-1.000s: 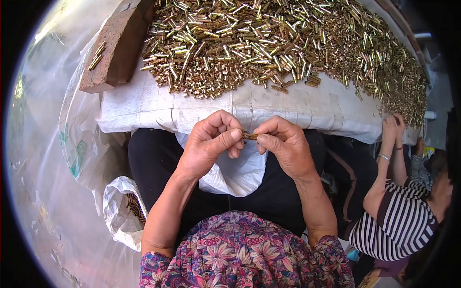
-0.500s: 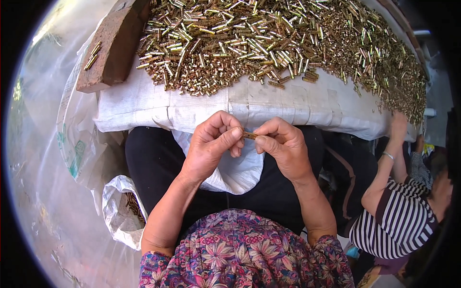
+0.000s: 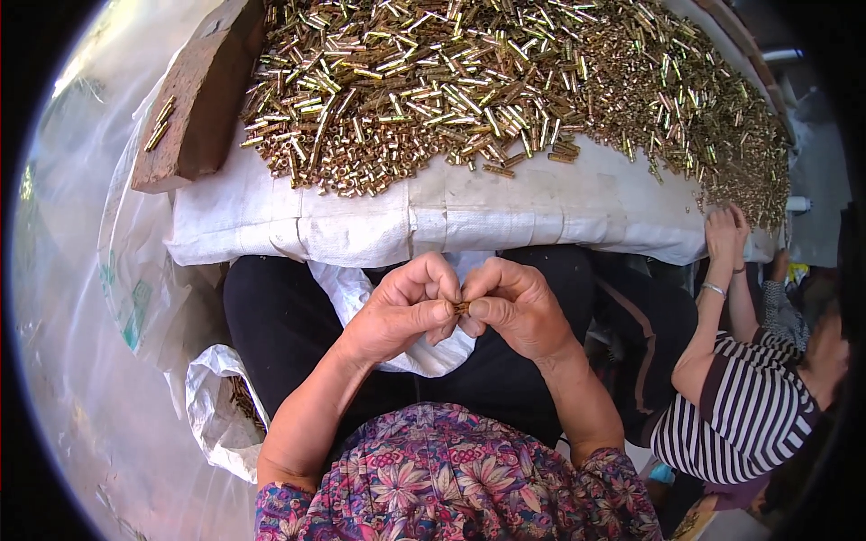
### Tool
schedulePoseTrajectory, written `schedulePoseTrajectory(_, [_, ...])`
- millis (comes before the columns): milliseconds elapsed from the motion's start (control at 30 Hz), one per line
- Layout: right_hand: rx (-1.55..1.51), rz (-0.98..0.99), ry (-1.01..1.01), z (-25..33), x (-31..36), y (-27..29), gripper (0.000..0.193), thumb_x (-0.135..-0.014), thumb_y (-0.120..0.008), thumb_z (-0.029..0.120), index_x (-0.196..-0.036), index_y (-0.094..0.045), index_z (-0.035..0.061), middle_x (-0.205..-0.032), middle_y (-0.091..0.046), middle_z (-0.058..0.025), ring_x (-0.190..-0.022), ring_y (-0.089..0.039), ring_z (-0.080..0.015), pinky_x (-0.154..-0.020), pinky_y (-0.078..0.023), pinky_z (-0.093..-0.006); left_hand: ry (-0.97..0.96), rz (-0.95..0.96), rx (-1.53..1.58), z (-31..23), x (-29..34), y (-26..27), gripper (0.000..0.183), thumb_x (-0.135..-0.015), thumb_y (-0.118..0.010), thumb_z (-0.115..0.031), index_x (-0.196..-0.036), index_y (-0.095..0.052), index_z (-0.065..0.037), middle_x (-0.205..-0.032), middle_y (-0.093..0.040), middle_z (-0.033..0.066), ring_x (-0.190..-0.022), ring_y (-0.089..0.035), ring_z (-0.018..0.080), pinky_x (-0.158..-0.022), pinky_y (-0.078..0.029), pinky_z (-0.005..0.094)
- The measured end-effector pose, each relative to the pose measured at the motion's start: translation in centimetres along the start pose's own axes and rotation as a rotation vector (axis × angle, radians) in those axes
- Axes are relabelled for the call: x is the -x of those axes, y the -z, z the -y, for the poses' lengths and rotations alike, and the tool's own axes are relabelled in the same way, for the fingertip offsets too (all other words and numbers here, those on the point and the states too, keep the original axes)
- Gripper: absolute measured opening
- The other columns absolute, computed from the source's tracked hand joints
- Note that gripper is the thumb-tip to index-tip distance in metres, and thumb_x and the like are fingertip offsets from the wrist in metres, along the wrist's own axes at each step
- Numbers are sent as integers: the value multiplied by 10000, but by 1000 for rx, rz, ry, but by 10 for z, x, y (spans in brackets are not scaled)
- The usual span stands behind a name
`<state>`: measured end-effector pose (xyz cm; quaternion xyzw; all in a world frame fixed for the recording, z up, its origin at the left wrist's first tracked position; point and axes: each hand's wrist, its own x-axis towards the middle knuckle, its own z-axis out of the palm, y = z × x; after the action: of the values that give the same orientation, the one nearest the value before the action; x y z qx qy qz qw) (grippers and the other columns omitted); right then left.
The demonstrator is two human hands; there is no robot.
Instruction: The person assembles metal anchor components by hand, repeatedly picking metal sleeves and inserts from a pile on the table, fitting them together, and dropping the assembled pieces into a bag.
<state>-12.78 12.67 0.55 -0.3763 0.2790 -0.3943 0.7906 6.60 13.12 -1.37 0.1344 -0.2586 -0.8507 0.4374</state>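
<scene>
My left hand (image 3: 401, 311) and my right hand (image 3: 523, 311) meet above my lap, thumbs and forefingers pinched on a small brass-coloured metal sleeve (image 3: 462, 307). Fingertips cover most of it, so only its middle shows. Beyond them, a heap of loose sleeves and slim rods (image 3: 433, 90) spreads over a table draped in white woven cloth (image 3: 352, 225). Short ring-like pieces (image 3: 356, 167) gather at the heap's near left edge. Under my hands, a white sheet or bag (image 3: 424, 361) hangs between my knees.
A reddish-brown block (image 3: 180, 135) borders the heap on the left, with a few rods (image 3: 161, 122) on top. By my left thigh stands a white sack (image 3: 212, 419) holding similar pieces. To the right, a co-worker in a striped shirt (image 3: 740, 410) reaches to the heap's edge.
Both my hands have come lower, toward my body, and my fingertips have drawn closer together around the sleeve. More of the co-worker's hands now shows at the heap's edge.
</scene>
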Motion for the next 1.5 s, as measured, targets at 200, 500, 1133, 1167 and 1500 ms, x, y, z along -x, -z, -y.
schedulePoseTrajectory(200, [466,53,82,16,-12,8,150,-905,-688,138,-920,-642,-4,-821,-622,-28,-728,-570,-100,-670,-462,-242,120,-67,-374,-30,11,6,199,-909,-698,-196,-950,-573,-47,-750,-557,-30,-647,-485,36,-579,-400,199])
schedulePoseTrajectory(500, [1564,-555,277,41,-70,79,129,-802,-648,102,-901,-633,20,-911,-619,-147,-908,-588,-346,-802,-465,-431,-105,-829,-1754,-80,19,25,153,-849,-666,-140,-919,-599,-22,-822,-654,154,-728,-647,321,-663,-492,397])
schedulePoseTrajectory(1133, [1149,-509,201,30,-57,43,43,-870,-650,33,-872,-609,21,-786,-613,-11,-670,-559,-91,-647,-456,-252,-269,-788,-1587,-83,-1,49,142,-827,-673,-87,-935,-594,-40,-806,-622,113,-697,-621,234,-664,-493,348])
schedulePoseTrajectory(1167, [948,-472,169,31,-54,37,43,-881,-646,36,-894,-608,20,-785,-611,-2,-684,-558,-73,-656,-459,-240,-264,-762,-1358,-83,0,44,108,-833,-639,-29,-908,-561,-34,-758,-562,40,-681,-542,120,-639,-451,280])
schedulePoseTrajectory(1500, [482,-214,101,23,-35,-1,112,-909,-615,37,-1010,-633,-10,-804,-627,-33,-727,-582,-85,-698,-474,-225,-89,-530,-682,-56,1,0,55,-883,-613,-30,-933,-590,-36,-762,-566,-37,-652,-500,36,-599,-406,198])
